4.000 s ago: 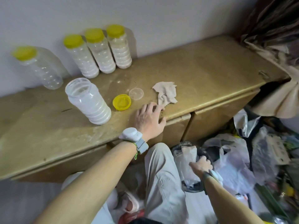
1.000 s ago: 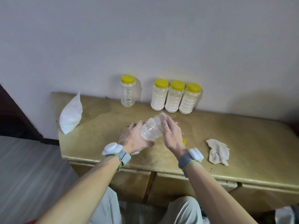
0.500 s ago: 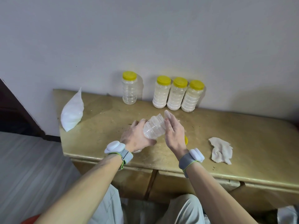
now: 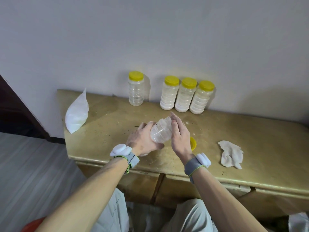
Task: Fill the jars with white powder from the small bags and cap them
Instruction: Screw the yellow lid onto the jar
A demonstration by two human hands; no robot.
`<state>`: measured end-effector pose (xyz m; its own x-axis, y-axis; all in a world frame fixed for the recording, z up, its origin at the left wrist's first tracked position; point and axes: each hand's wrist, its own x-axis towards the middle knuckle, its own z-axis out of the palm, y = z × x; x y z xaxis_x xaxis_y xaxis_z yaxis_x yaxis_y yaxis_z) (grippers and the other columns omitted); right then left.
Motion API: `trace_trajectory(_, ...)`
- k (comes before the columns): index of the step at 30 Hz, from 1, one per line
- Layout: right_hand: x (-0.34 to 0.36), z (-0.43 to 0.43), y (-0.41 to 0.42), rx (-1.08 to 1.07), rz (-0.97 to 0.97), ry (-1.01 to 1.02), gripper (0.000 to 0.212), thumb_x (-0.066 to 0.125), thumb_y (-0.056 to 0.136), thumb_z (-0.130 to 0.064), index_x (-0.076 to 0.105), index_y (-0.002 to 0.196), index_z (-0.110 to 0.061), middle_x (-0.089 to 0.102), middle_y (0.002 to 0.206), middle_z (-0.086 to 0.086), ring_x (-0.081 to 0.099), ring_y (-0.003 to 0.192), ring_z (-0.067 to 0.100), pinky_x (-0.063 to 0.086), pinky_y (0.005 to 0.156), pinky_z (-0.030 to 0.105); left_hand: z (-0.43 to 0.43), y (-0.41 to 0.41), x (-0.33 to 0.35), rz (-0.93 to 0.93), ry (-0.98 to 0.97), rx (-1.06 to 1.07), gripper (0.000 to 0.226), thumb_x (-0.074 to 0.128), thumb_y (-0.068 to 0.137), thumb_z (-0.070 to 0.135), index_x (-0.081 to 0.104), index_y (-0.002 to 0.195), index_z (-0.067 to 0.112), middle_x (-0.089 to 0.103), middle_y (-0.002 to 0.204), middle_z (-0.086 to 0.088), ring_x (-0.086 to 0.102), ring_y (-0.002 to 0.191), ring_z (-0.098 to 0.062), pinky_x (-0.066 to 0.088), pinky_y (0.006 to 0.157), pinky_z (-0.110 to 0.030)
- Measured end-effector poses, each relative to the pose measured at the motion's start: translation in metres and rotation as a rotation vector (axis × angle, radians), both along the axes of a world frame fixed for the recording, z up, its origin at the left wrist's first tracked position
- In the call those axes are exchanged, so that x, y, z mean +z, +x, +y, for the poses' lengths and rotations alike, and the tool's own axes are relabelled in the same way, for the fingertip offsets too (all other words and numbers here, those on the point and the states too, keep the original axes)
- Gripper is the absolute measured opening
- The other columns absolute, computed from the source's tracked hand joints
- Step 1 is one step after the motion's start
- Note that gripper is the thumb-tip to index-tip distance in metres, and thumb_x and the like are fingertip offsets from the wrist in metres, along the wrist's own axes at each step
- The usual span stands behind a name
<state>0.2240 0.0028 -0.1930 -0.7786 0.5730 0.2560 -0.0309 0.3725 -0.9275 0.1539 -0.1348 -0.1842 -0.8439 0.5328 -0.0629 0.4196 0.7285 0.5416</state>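
The left hand (image 4: 142,139) curls round the tilted jar (image 4: 161,131). The right hand (image 4: 179,138) lies flat-fingered against it, with the yellow lid (image 4: 193,143) just beyond.

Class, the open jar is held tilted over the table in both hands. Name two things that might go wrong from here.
1. The jar is uncapped and tilted, its yellow lid lying on the table. Only the left hand grips it, while the right hand lies with straight fingers near its mouth, so powder could spill.
2. The white bag stands near the table's left end and might topple off.
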Motion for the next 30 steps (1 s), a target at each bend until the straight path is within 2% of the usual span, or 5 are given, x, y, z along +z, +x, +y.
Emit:
trace_trajectory(8,0.011,0.011,0.002,0.087,-0.085,-0.104,0.04,0.045,0.094,-0.035,0.066,0.128,-0.029,0.062,0.13,-0.014,0.052,0.124,0.002,0.039,0.111,0.034,-0.002,0.001,-0.001,0.01,0.018,-0.001,0.09,0.074,0.057,0.064,0.035,0.135,0.042,0.049,0.117,0.01,0.052,0.089,-0.021,0.04,0.073,-0.032)
trace_trajectory(12,0.021,0.025,0.004,-0.022,0.032,-0.111,0.047,0.041,0.102,-0.029,0.043,0.149,-0.028,0.043,0.146,-0.017,0.037,0.131,-0.012,0.025,0.113,0.021,-0.002,0.003,-0.002,0.021,-0.006,-0.031,0.091,0.074,0.056,0.064,0.035,0.136,0.044,0.047,0.116,0.011,0.058,0.095,-0.024,0.043,0.073,-0.033)
trace_trajectory(18,0.011,0.014,0.0,0.251,-0.235,-0.095,0.043,0.035,0.107,-0.035,0.044,0.149,-0.026,0.041,0.154,-0.012,0.032,0.143,0.004,0.021,0.122,0.032,-0.003,0.004,0.0,0.076,-0.082,-0.084,0.09,0.072,0.056,0.067,0.033,0.134,0.047,0.045,0.112,0.01,0.058,0.092,-0.023,0.041,0.071,-0.032)
trace_trajectory(22,0.015,0.031,0.006,0.107,-0.237,-0.106,0.044,0.037,0.105,-0.035,0.05,0.145,-0.024,0.045,0.153,-0.006,0.035,0.142,0.008,0.022,0.122,0.033,-0.003,0.004,-0.001,0.086,-0.098,-0.095,0.089,0.073,0.057,0.064,0.034,0.135,0.044,0.045,0.11,0.009,0.056,0.089,-0.022,0.041,0.069,-0.032)
trace_trajectory(30,-0.013,0.061,0.044,-0.004,-0.935,0.315,0.096,0.066,0.085,-0.051,0.012,0.158,-0.021,0.018,0.162,0.005,0.013,0.146,0.036,0.023,0.115,0.049,-0.002,0.003,-0.001,0.132,-0.188,-0.154,0.09,0.072,0.059,0.068,0.032,0.136,0.044,0.044,0.11,0.01,0.054,0.084,-0.021,0.041,0.067,-0.032)
